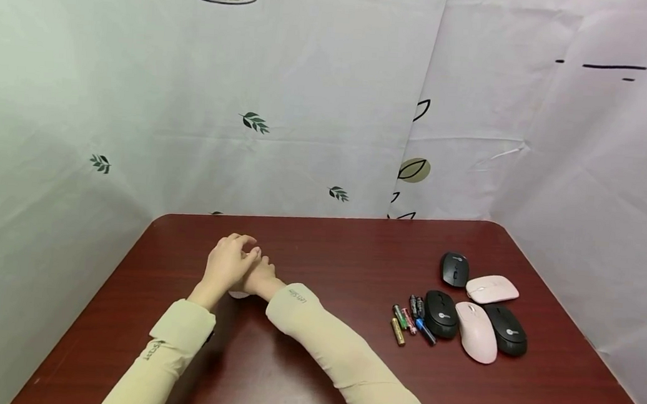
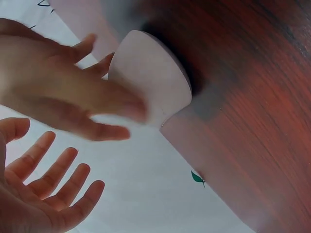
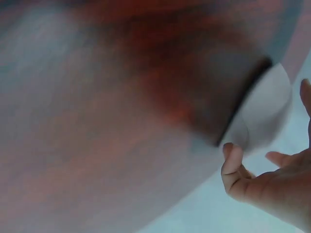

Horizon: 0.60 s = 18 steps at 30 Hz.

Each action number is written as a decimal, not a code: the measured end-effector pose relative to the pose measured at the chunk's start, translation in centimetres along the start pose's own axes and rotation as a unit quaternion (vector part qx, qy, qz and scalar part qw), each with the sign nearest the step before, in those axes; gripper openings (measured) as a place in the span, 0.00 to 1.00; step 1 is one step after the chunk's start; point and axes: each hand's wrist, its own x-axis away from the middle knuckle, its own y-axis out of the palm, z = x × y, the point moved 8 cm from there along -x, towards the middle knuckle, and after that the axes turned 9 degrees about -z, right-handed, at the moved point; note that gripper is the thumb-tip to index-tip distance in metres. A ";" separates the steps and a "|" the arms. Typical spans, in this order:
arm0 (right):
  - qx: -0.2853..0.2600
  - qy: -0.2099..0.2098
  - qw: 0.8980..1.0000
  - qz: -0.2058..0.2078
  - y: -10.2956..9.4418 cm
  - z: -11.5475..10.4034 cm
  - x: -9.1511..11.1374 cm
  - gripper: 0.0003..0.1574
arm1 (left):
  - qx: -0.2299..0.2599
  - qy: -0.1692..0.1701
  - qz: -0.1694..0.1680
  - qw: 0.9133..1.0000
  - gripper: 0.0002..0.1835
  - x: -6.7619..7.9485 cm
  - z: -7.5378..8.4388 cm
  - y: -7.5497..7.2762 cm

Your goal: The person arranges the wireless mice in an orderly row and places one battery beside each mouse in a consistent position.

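Note:
A pale computer mouse (image 2: 155,73) rests on the table toward its far left side. In the head view only its near edge (image 1: 238,295) shows under the hands. My right hand (image 1: 260,278) reaches across beside it, blurred in the left wrist view, where a fingertip overlaps the mouse. Seen from the right wrist, a bent digit (image 3: 232,158) comes right at the mouse's end (image 3: 265,109) and the other fingers are apart. Above and partly in front of the right hand is my left hand (image 1: 228,261), its fingers (image 2: 63,162) spread and holding nothing.
On the right of the brown table (image 1: 320,245) lie black mice (image 1: 455,269), (image 1: 441,314), (image 1: 508,331) and pale mice (image 1: 492,289), (image 1: 478,332). Several small batteries (image 1: 398,332) lie left of them. A white printed cloth (image 1: 308,101) hangs around the table.

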 end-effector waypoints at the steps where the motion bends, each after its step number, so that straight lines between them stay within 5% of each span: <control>1: 0.008 -0.009 1.000 0.000 -0.2 0.1 0.2 0.46 | -0.001 0.001 0.005 1.000 0.17 0.0 0.0 0.0; 10: 0.086 -0.066 0.994 0.030 -3.3 1.9 3.6 0.42 | -0.009 -0.006 0.027 1.000 0.17 0.4 -0.1 -0.6; 18: 0.061 -0.114 0.990 0.057 -5.2 5.9 8.2 0.37 | -0.017 -0.007 0.024 1.000 0.14 0.6 -0.6 0.1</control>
